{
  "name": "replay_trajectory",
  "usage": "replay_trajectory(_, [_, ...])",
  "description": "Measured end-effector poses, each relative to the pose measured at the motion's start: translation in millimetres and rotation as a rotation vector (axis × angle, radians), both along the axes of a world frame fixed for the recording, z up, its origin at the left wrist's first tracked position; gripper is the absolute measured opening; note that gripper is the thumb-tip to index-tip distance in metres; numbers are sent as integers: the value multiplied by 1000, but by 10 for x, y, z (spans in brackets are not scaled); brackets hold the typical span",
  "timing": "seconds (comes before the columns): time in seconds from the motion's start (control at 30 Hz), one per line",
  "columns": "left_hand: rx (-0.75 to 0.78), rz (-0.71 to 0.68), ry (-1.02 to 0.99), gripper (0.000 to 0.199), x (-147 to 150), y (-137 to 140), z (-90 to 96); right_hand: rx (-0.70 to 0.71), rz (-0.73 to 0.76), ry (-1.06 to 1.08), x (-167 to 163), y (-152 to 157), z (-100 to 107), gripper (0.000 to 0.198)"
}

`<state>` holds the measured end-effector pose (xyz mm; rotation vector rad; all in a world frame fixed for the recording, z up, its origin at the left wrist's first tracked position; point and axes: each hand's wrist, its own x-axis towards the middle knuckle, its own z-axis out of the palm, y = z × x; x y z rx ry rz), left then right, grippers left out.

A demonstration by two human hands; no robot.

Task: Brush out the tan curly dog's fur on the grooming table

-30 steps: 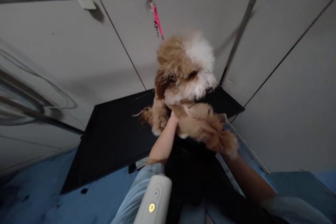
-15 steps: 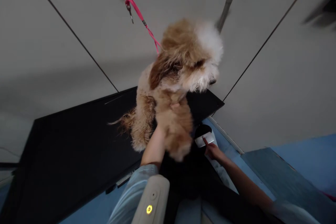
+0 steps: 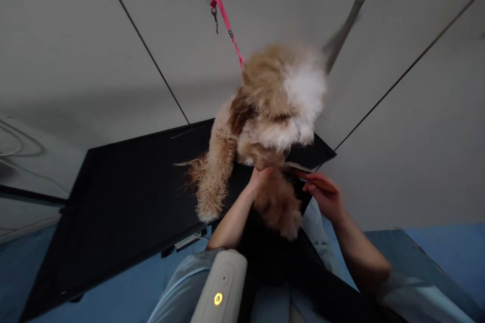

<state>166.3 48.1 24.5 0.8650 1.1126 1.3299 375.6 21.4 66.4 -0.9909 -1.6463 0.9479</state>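
A fluffy tan and white dog point(image 3: 271, 98) is on a black table point(image 3: 140, 202), its head tilted downward and blurred. My left hand point(image 3: 260, 177) is closed around the upper part of one of its front legs point(image 3: 278, 207), which hangs out over the near edge. The dog's other front leg point(image 3: 214, 181) rests on the tabletop. In my right hand point(image 3: 329, 201) is a slicker brush point(image 3: 322, 182) with an orange-brown handle; its flat head touches the fur of the held leg from the right. The bristles are hidden from view.
A pink leash point(image 3: 223, 7) runs from the dog's neck up to a metal fitting. A metal arm point(image 3: 350, 22) rises behind the dog. A pale device with a yellow light point(image 3: 222, 287) juts up from below. Cables point(image 3: 22, 151) hang at the left wall.
My right hand has come up and left, bringing the slicker brush from beside the table to the dog's held leg. The dog's head has dipped. The whole view has shifted slightly.
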Motion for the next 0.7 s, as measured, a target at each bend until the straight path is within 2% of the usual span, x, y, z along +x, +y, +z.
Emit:
replay_trajectory(0.07, [87,22,-70,31,133,-7,-201,155,93,-131,-196,89,274,15])
replay_trajectory(0.13, [126,55,-75,42,253,-33,-393,194,195,-327,-402,188,478,13])
replay_trajectory(0.17, [143,78,-75,47,301,-50,-467,202,201,-407,-490,233,546,13])
replay_trajectory(0.23, [166,121,-80,56,355,-78,-542,269,122,-482,-611,299,626,13])
replay_trajectory(0.3, [158,147,-81,57,356,-77,-515,358,91,-510,-668,333,669,13])
replay_trajectory(0.4, [135,169,-99,53,313,-22,-375,350,201,-596,-715,392,773,9])
replay_trajectory(0.47, [166,206,-139,56,306,3,-302,358,155,-593,-754,454,887,10])
replay_trajectory(0.53, [199,212,-189,61,335,-18,-282,456,85,-527,-805,504,1005,12])
replay_trajectory(0.6, [192,186,-231,65,392,-78,-308,520,167,-522,-867,524,1095,12])
replay_trajectory(0.67, [174,173,-273,67,461,-146,-350,489,317,-617,-931,529,1163,10])
replay_trajectory(0.7, [168,172,-303,67,495,-174,-371,471,345,-663,-957,533,1198,10])
